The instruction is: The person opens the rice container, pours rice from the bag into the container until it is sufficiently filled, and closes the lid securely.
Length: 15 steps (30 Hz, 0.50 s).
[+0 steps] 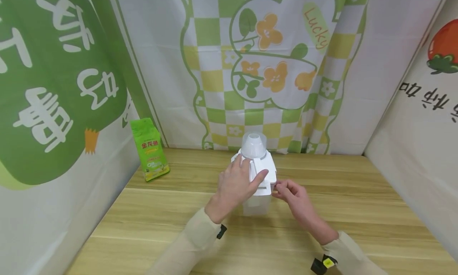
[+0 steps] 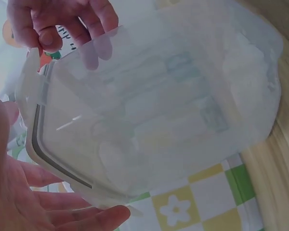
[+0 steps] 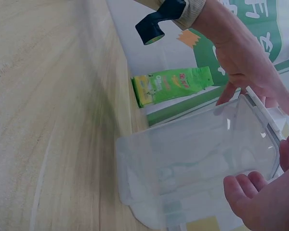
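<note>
Head view: we see the storage container (image 1: pixel 255 206) upright, short of the table's (image 1: pixel 358 211) far edge, left hand (image 1: pixel 236 180) relaxed atop its lid (image 1: pixel 269 165); whether the right hand (image 1: pixel 296 196), at its right side, grips, we cannot tell.

A clear plastic box (image 2: pixel 159 110) lies across the middle, its lid (image 2: pixel 30 91) toward the left. The left hand (image 2: pixel 43 197) spreads fingers along the lid at lower left; the right hand (image 2: pixel 67 19) is upper left. Wooden table (image 2: pixel 285 144) shows at right.
</note>
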Motion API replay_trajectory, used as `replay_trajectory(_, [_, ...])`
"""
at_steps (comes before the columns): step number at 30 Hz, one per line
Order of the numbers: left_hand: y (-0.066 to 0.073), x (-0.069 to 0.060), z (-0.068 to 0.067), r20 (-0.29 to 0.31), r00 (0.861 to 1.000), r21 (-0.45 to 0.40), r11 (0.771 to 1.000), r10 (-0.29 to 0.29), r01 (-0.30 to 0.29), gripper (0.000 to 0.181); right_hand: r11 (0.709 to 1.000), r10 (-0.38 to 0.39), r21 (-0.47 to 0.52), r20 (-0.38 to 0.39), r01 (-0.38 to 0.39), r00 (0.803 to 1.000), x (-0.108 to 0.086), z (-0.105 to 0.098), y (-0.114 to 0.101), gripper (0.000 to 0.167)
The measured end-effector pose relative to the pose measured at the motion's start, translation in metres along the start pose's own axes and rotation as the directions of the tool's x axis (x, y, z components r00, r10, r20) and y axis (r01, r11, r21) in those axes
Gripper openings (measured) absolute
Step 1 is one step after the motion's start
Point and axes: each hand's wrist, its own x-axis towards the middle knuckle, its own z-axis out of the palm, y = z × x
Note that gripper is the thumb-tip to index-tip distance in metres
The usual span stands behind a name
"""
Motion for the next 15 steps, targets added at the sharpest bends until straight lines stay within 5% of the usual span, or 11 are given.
replay_trajectory(5, [-0.0019,0.0019,0.0007,0.042,0.999,-0.049,0.999,-0.003,0.005,0.074,0.999,-0.037,-0.017,0.025,0.037,0.999,-0.0024,0.0023,-0.0005,0.041])
replay_trajectory(15, [-0.0020,0.0030,-0.0008,0.035,0.998,0.007,0.999,0.051,-0.052,0.059,0.997,-0.064,-0.034,0.051,0.066,0.997,-0.0032,0.0035,-0.0026,0.037])
